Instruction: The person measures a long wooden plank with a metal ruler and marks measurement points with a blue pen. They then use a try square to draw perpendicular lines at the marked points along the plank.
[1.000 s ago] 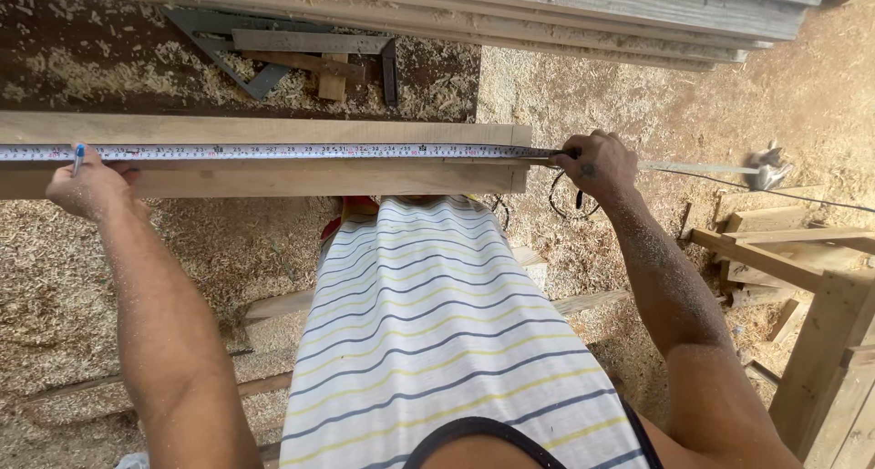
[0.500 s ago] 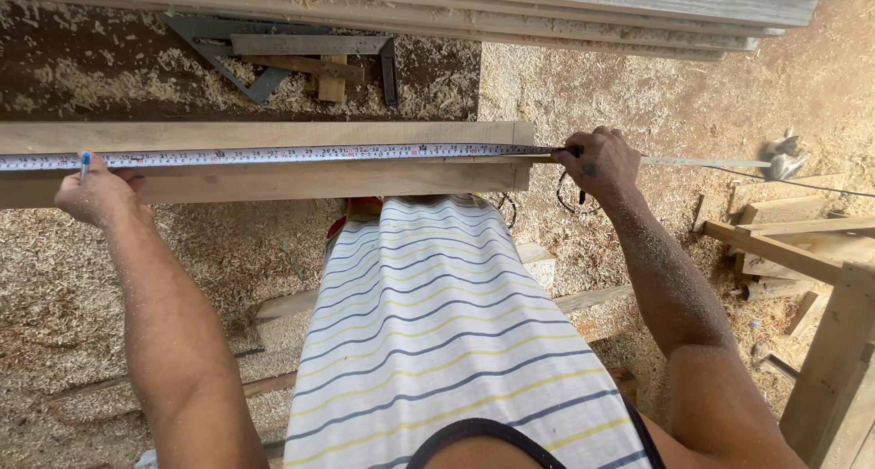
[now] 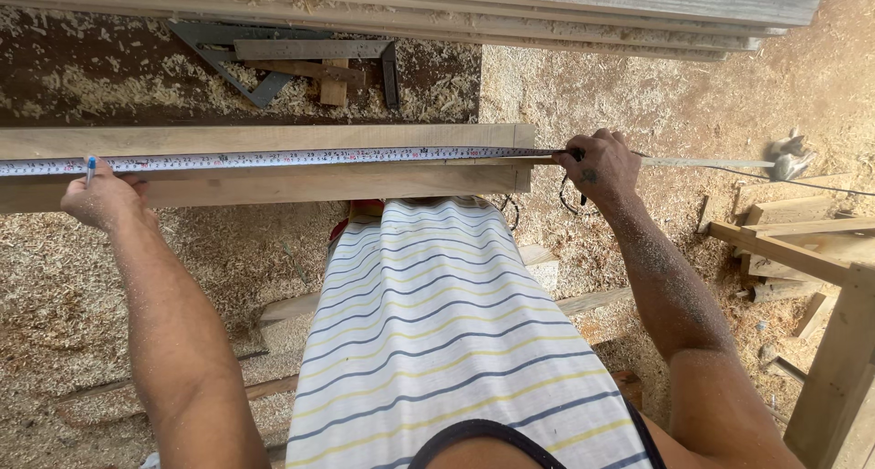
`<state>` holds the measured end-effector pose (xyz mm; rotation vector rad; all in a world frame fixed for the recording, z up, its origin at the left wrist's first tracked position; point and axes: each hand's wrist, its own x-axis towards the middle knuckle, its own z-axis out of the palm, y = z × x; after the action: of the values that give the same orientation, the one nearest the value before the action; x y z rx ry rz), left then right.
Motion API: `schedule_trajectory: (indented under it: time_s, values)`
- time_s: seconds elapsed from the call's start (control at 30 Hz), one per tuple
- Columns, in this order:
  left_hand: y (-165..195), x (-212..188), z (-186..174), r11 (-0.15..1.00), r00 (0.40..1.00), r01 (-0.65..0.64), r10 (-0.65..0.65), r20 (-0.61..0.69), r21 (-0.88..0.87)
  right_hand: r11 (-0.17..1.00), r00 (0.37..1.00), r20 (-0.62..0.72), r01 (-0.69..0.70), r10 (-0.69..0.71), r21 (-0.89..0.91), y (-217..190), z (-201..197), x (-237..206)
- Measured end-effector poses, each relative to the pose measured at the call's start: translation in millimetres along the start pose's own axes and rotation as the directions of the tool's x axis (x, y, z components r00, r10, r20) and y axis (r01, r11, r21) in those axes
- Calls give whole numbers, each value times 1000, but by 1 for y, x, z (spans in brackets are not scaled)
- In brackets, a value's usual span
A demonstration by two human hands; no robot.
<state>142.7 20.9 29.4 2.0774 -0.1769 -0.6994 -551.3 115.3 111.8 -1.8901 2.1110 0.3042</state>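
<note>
Left hand (image 3: 100,195) fingers grasp a pen (image 3: 90,167), right hand (image 3: 602,166) fingers pinch tape measure (image 3: 273,158) over plank (image 3: 273,185).

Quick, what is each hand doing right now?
Left hand: closed on a blue pen, at the tape measure.
Right hand: closed, gripping the tape measure past the plank's end.

A woodworking yard: sawdust (image 3: 73,287) everywhere, stacked planks (image 3: 510,4), steel squares (image 3: 301,59).

Sawdust (image 3: 73,287) covers the ground below me. Beyond my plank, metal squares (image 3: 301,54) lie on a dark bench (image 3: 55,63). Stacked boards (image 3: 547,4) run along the top. Wood offcuts (image 3: 784,241) sit to my right.
</note>
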Motion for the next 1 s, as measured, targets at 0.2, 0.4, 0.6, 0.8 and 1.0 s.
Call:
schedule_trajectory:
  time_s: [0.2,0.4,0.6,0.8,1.0]
  values:
    - [-2,0,-2,999,1000,-10,9,16,44,1000,1000,-29,6,-6,0,0,0,0]
    - [-1,-1,-2,997,1000,10,-10,4,81,1000,1000,-25,-11,11,19,-2,-1,-2]
    - [1,-4,-2,996,1000,7,-8,2,87,1000,998,-61,-1,2,4,-2,1,-3]
    - [6,-7,0,999,1000,30,-30,2,13,1000,996,-83,25,-25,-1,0,4,-4]
    - [8,-8,4,1000,999,-1,1,-53,4,998,994,-103,44,-47,-35,1,8,-2]
